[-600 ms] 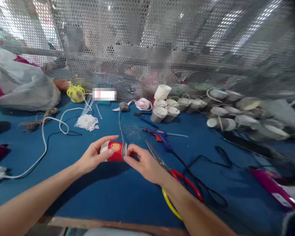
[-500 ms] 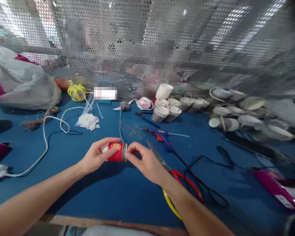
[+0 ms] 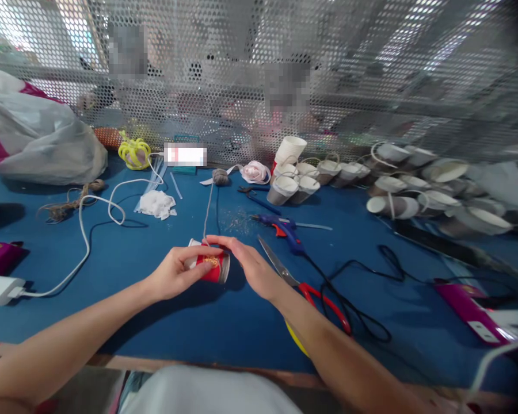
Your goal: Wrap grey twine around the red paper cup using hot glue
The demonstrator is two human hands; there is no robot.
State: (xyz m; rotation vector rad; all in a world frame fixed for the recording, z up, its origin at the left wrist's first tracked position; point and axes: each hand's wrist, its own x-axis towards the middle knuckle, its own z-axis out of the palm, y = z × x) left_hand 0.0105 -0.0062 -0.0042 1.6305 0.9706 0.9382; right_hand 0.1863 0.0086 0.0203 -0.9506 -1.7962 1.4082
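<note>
My left hand [image 3: 175,275] is closed around a small red-and-white paper cup [image 3: 217,272] lying on its side above the blue table, its rim end facing right. Grey yarn is wound near that rim. From the cup a grey yarn strand [image 3: 208,210] runs away to a small yarn ball [image 3: 220,177]. My right hand [image 3: 252,265] reaches over the cup's far side, fingers stretched out and touching it near the strand; its thumb is hidden. Close to the right forearm lie large scissors [image 3: 285,270] with red and yellow handles, partly under the arm.
A blue glue gun [image 3: 287,231] with a black cord lies right of centre. Behind it stand several white-rimmed cups [image 3: 284,187], and more lie at the right. Pliers [image 3: 259,198], white scraps [image 3: 156,204], a white cable [image 3: 83,227] and a plastic bag [image 3: 43,138] surround the work area.
My right hand has left the pinch at the cup's rim and moved over its far side, fingers straightened. The cup has shifted slightly right and tilted in my left hand.
</note>
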